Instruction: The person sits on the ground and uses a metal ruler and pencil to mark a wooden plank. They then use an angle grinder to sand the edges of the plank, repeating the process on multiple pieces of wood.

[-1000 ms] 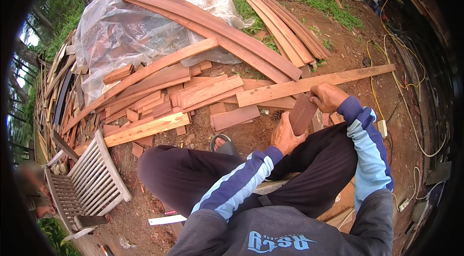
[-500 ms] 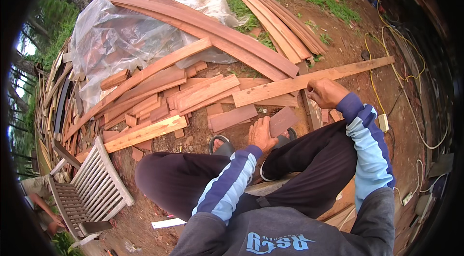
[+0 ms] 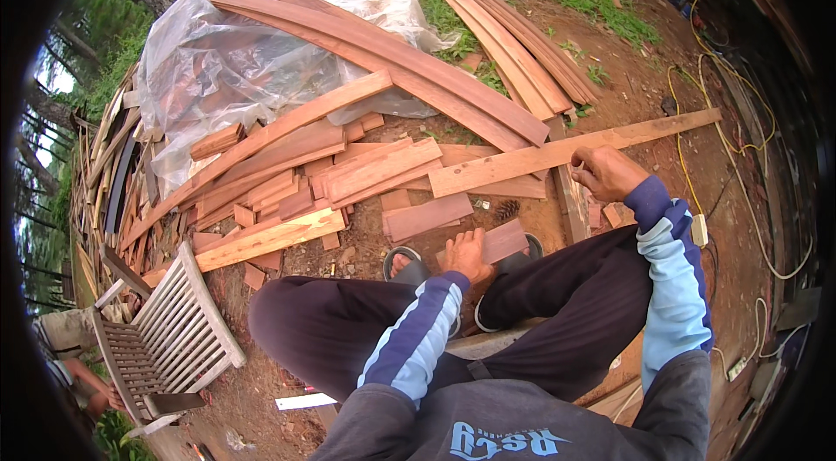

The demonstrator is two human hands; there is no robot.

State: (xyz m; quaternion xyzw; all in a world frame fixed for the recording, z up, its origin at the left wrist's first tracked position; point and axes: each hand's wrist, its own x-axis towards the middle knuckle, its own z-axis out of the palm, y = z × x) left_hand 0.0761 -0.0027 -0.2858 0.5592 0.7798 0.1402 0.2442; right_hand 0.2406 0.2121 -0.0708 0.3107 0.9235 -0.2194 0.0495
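My left hand (image 3: pixel 468 254) is closed on a short reddish-brown board (image 3: pixel 503 241), held low between my knees above my sandalled feet. Its fingers wrap the board's left end. Over by my right knee, my right hand (image 3: pixel 607 172) is raised with its fingers curled in. Whatever it may hold is too small or hidden to make out. Just beyond that hand, a long plank (image 3: pixel 514 162) slants up to the right. Short flat boards (image 3: pixel 427 217) lie on the dirt ahead of my left hand, with a pine cone (image 3: pixel 507 208) beside them.
Heaped wood offcuts (image 3: pixel 287 191) spread ahead and to the left, partly under clear plastic sheeting (image 3: pixel 235 60). Long boards (image 3: pixel 383 47) lie across the sheeting, others (image 3: pixel 509 43) on grass. A slatted wooden chair (image 3: pixel 170 335) stands left. A yellow cord (image 3: pixel 682 161) runs along the right.
My left hand has moved slightly lower with the short board, which now lies at a shallower tilt. The pine cone has come into sight behind it. My right hand stays curled.
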